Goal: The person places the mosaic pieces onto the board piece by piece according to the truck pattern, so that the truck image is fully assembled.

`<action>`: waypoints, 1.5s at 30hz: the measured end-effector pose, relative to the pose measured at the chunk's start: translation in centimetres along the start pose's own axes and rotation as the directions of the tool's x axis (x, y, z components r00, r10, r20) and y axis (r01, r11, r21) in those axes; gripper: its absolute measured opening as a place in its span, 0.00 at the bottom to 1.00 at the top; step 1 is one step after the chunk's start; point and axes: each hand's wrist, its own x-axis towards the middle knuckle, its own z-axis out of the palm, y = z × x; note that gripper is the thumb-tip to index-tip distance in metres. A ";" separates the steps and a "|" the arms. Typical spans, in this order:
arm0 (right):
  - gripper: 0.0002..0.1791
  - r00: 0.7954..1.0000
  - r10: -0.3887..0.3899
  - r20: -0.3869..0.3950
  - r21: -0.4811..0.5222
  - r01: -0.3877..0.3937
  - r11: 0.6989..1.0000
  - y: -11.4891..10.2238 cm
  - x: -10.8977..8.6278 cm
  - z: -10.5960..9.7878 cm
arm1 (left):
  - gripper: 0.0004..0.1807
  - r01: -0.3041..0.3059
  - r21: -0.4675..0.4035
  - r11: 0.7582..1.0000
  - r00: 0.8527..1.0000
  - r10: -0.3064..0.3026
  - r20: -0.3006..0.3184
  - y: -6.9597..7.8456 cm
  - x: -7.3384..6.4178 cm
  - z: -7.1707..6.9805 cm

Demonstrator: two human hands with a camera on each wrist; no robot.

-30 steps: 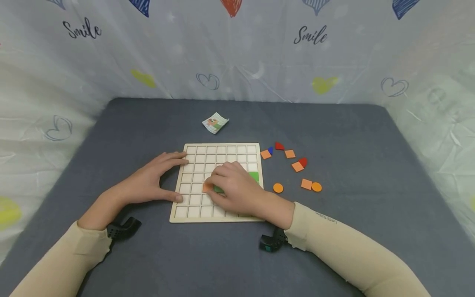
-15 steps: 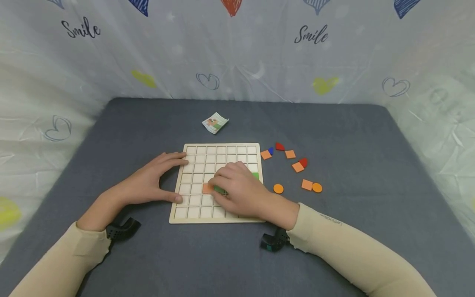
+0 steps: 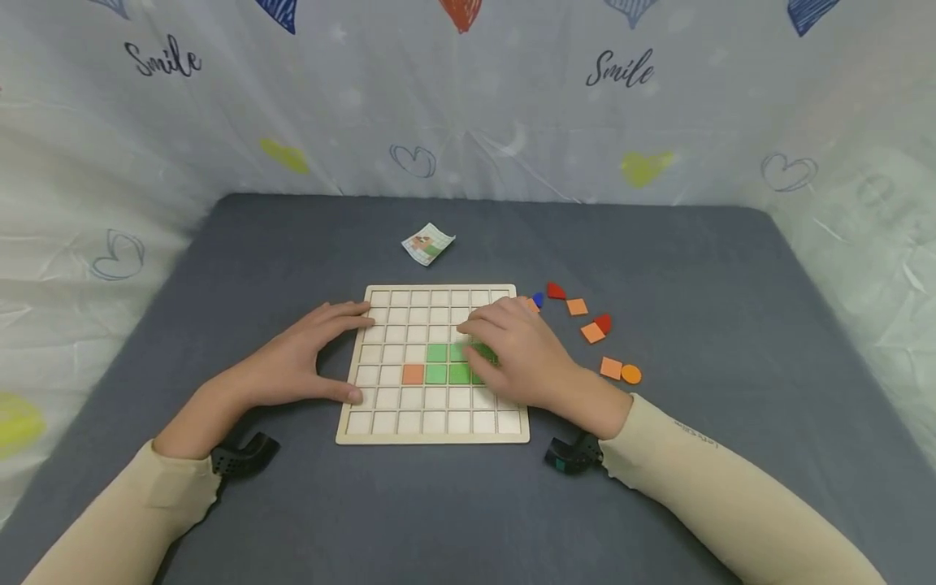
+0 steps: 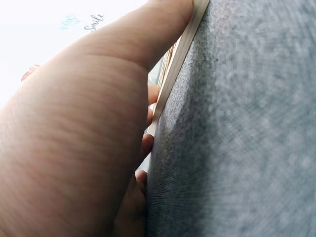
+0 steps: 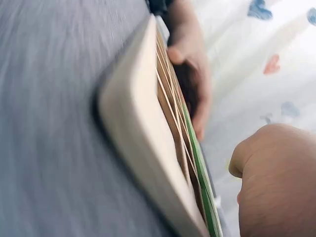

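Observation:
A pale wooden grid board [image 3: 431, 439] lies flat on the table. Its left edge is touched by my left hand [image 3: 292, 361], thumb near the front and fingers spread toward the back. In the left wrist view, the thumb [image 4: 143, 34] lies against the board's side. Over the board's right part is my right hand [image 3: 522, 349], fingers loosely bent, no piece visible in them. It covers some cells and part of the green tiles [image 3: 436, 374]. One orange square tile [image 3: 413, 374] sits in a cell left of the greens.
Right of the board lie loose orange square tiles [image 3: 610, 368], an orange disc [image 3: 631, 374], red quarter-round pieces [image 3: 556, 290] and a small blue piece [image 3: 538, 300]. A printed card [image 3: 428, 244] lies behind the board. A patterned curtain [image 3: 468, 122] hangs behind the table.
My right hand has left the orange square tile in its cell and moved right across the board, uncovering several green tiles. It now hides one orange disc. My left hand stays put.

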 end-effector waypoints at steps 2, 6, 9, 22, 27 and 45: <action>0.11 1.000 -0.001 -0.009 -0.038 0.000 0.999 0.8 -0.4 -0.4 | 0.60 -0.005 0.000 1.000 1.000 0.005 0.000 0.0 0.0 0.1; 0.10 0.999 0.004 -0.036 -0.092 -0.007 0.996 2.1 -1.2 -1.3 | 0.60 -0.012 -0.002 1.000 1.000 0.012 -0.002 0.0 0.1 0.1; 0.10 0.998 0.035 -0.054 -0.096 -0.040 0.995 2.9 -1.7 -1.9 | 0.60 0.000 -0.004 1.000 1.000 0.000 -0.001 0.0 0.1 0.1; 0.15 0.974 0.223 0.042 -0.137 -0.216 0.967 5.2 -3.0 -3.8 | 0.61 0.027 -0.003 1.000 1.000 -0.027 -0.007 0.1 0.1 0.1; 0.21 0.949 0.295 0.110 -0.168 -0.275 0.947 5.7 -3.6 -4.1 | 0.60 0.031 -0.015 0.999 1.000 -0.031 -0.002 0.2 0.0 0.2; 0.16 0.949 0.289 0.125 -0.113 -0.276 0.955 6.2 -3.4 -3.8 | 0.62 0.051 -0.008 0.999 0.998 -0.050 0.028 0.3 0.0 -0.1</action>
